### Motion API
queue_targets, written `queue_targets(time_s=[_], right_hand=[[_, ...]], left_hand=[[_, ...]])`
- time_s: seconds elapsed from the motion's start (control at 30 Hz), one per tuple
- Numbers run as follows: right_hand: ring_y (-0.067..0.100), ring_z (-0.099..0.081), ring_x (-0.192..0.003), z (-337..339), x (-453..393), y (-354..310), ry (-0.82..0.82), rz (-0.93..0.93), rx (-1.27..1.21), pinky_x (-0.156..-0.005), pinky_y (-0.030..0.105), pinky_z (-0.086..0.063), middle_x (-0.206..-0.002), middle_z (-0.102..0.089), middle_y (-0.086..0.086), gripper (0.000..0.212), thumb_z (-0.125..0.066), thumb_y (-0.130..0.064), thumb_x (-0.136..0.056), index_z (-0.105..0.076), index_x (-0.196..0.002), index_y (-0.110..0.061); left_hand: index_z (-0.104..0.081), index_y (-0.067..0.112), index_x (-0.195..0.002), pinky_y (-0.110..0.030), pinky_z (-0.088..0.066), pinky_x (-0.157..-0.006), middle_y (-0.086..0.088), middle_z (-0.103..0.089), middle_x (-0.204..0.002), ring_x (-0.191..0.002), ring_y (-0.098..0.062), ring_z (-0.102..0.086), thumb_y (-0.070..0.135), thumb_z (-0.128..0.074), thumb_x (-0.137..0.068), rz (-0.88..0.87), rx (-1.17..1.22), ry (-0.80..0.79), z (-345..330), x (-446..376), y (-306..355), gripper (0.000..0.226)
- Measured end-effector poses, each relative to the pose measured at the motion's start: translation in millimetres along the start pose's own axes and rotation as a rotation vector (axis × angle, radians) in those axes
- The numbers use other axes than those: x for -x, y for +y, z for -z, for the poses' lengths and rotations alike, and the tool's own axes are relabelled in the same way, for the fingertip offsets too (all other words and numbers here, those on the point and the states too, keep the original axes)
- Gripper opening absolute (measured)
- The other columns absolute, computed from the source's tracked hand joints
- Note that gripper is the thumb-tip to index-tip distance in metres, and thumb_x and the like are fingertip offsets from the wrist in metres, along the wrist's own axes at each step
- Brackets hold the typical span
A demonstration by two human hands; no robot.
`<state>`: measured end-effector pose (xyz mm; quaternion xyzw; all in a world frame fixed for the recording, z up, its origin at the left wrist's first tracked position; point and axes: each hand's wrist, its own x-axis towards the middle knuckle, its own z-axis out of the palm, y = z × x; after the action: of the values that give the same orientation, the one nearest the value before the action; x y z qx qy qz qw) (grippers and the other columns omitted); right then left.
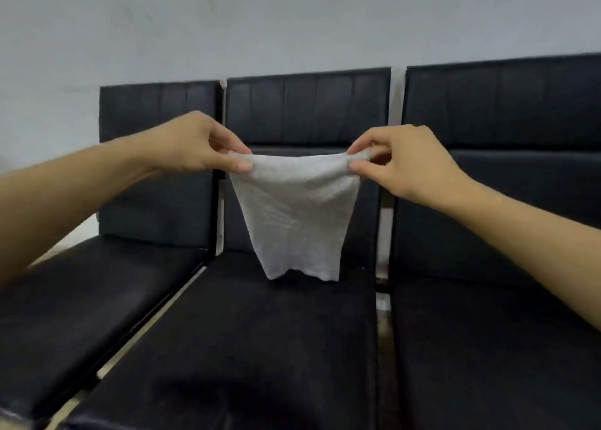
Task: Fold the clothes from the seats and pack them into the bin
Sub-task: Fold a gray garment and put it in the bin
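I see dim, flat light with no glare; the whole view is soft, blurring further below my hands point(195, 143), edges bowed by the wide lens.

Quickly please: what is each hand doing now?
Left hand: pinches the white cloth at its top corner.
Right hand: pinches the other top corner.

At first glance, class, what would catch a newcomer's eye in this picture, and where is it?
The white cloth stands out first, hanging in mid-frame in front of the middle black seat. The left hand and right hand each pinch one of its top corners, holding it spread. Behind it, three black padded seats stand side by side against a pale wall.
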<state>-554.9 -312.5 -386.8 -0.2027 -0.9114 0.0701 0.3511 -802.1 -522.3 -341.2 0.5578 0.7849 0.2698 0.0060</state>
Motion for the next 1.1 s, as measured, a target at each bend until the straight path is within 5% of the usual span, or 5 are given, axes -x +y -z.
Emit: queue_targets(time_s=[0.23,0.4,0.63,0.83,1.1], right_hand=[[-0.006,-0.065,-0.079,-81,156,-2,-0.448,0.026,0.083,-0.091,0.028,-0.056,-0.082,-0.070,-0.028,0.021,-0.070,-0.053,-0.092,-0.071,-0.111,-0.046],[-0.008,-0.063,-0.093,-96,208,-7,-0.677,0.135,0.196,-0.115,0.019,-0.022,-0.098,-0.072,-0.030,0.037,-0.054,-0.069,-0.093,-0.058,-0.125,-0.051],[-0.014,-0.057,-0.074,-96,212,-8,-0.566,0.195,0.127,-0.103,0.025,-0.041,-0.084,-0.068,-0.031,0.026,-0.053,-0.062,-0.088,-0.066,-0.109,-0.054],[-0.002,-0.060,-0.098,-123,154,1,-0.617,0.050,-0.134,-0.086,0.021,-0.051,-0.104,-0.059,-0.022,0.001,-0.070,-0.046,-0.091,-0.069,-0.091,-0.045],[0.001,-0.063,-0.082,-193,80,48,-0.687,-0.077,-0.184,-0.075,0.021,-0.045,-0.091,-0.070,-0.018,0.007,-0.067,-0.037,-0.100,-0.072,-0.102,-0.033]], left_hand=[[-0.077,0.049,-0.087,-0.011,-0.042,-0.075,0.022,-0.066,-0.094,-0.094,0.012,-0.057,0.054,-0.077,-0.086,0.000,-0.176,-0.389,-131,123,-79,0.004],[-0.072,0.048,-0.094,-0.022,-0.048,-0.087,0.028,-0.068,-0.101,-0.098,0.006,-0.059,0.089,-0.053,-0.073,-0.015,-0.097,-0.486,-171,171,-103,0.050],[-0.073,0.044,-0.097,-0.015,-0.051,-0.079,0.026,-0.072,-0.095,-0.094,0.004,-0.066,0.092,-0.039,-0.075,-0.006,0.000,-0.395,-181,189,-103,0.063],[-0.077,0.038,-0.097,-0.016,-0.053,-0.074,0.020,-0.076,-0.088,-0.086,0.001,-0.070,0.048,-0.070,-0.093,0.063,0.014,-0.271,-185,152,-123,0.012],[-0.077,0.031,-0.096,-0.014,-0.052,-0.079,0.015,-0.078,-0.088,-0.085,0.003,-0.071,0.042,-0.073,-0.095,0.218,0.124,-0.181,-218,82,-172,0.013]])
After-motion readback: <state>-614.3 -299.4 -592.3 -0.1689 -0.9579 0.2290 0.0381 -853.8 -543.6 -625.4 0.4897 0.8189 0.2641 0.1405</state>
